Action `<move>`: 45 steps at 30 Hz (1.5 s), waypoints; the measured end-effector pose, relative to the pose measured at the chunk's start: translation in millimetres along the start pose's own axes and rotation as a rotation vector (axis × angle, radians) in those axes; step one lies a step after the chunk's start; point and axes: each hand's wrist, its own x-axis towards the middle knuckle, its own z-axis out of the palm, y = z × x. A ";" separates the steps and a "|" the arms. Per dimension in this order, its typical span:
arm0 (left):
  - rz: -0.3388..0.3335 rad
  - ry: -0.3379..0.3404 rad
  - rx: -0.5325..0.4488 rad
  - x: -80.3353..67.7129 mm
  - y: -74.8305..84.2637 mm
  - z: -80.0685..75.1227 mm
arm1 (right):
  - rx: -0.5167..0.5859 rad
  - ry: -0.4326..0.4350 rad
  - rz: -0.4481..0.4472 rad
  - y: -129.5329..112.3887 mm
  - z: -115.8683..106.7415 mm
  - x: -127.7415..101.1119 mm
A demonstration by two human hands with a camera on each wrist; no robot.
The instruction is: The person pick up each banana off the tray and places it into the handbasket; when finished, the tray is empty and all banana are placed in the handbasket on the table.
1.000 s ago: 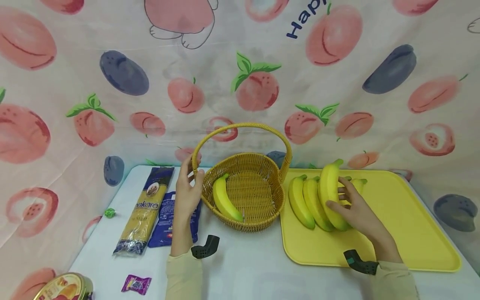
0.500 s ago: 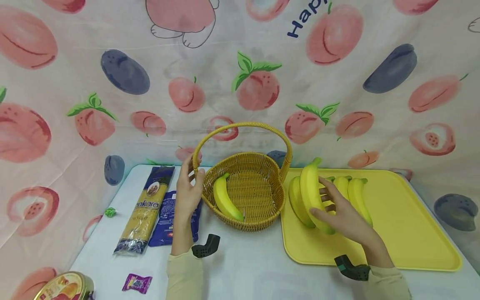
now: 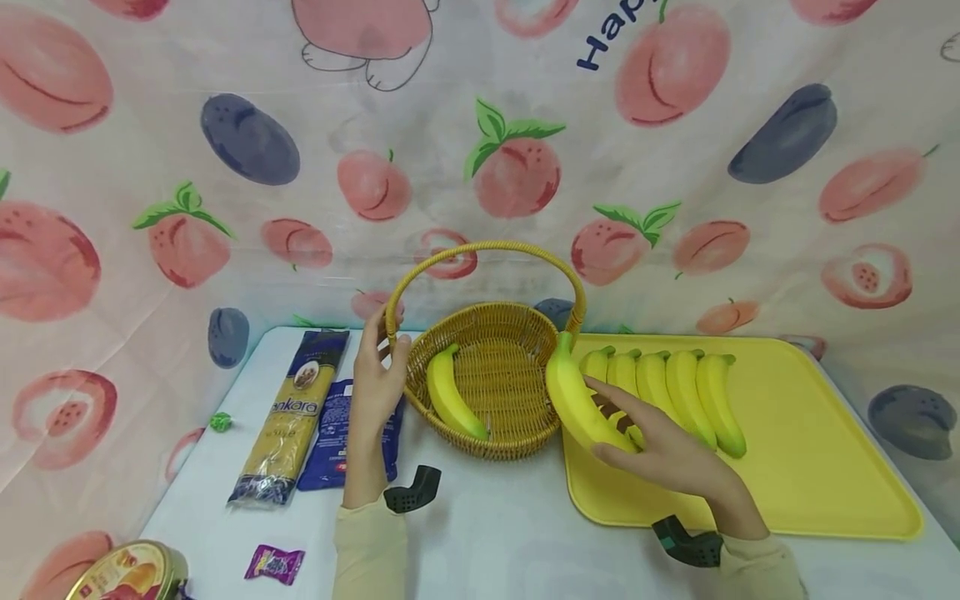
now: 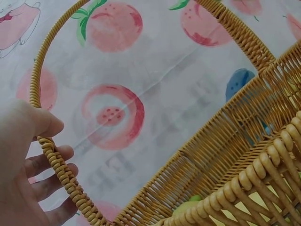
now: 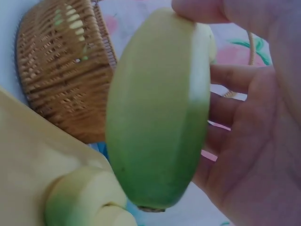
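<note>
My left hand (image 3: 378, 375) grips the left side of the wicker basket's handle (image 4: 66, 176), thumb on one side and fingers behind. One banana (image 3: 452, 396) lies inside the wicker basket (image 3: 491, 450), along its left wall. My right hand (image 3: 667, 450) holds another banana (image 3: 581, 404) between thumb and fingers, raised over the left edge of the yellow tray (image 3: 825, 467). Its stem end overlaps the basket's right rim in the head view. In the right wrist view the held banana's green tip (image 5: 153, 193) points down, with the basket behind it.
Several bananas (image 3: 720, 404) lie in a row on the tray. Left of the basket are a pasta packet (image 3: 288, 417) and a blue pouch (image 3: 326, 450). A purple candy (image 3: 275, 564), a round tin (image 3: 135, 575) and a small green ball (image 3: 221, 422) are further left.
My right hand has carried the held banana leftward from above the row to beside the basket's right rim, tilting it. My left hand stays on the handle.
</note>
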 end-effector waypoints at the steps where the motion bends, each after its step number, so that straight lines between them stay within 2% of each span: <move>1: 0.005 0.004 0.002 1.2 -4.7 0.1 | 0.004 -0.003 -0.005 -1.0 1.6 1.8; 7: 0.032 0.029 0.002 9.2 -34.7 3.2 | -0.009 0.021 -0.011 -8.6 9.3 15.9; 14: -0.008 0.010 -0.009 7.4 -30.1 4.5 | 0.034 0.030 0.056 -15.3 19.5 32.6; 21: -0.022 -0.022 -0.012 0.3 -9.0 3.9 | 0.096 0.002 0.127 -21.1 30.6 55.9; 26: -0.018 -0.004 -0.001 4.5 -25.4 5.2 | 0.098 -0.044 0.208 -25.6 33.1 76.4; 30: 0.008 0.010 0.007 7.0 -37.5 5.6 | 0.041 -0.100 0.193 -29.0 31.8 93.9; 35: 0.026 0.005 -0.003 7.3 -39.4 5.3 | -0.015 -0.170 0.167 -29.8 32.8 114.8; 45: 0.018 0.012 0.012 9.8 -35.3 3.0 | -0.085 -0.283 0.246 -35.3 48.7 150.9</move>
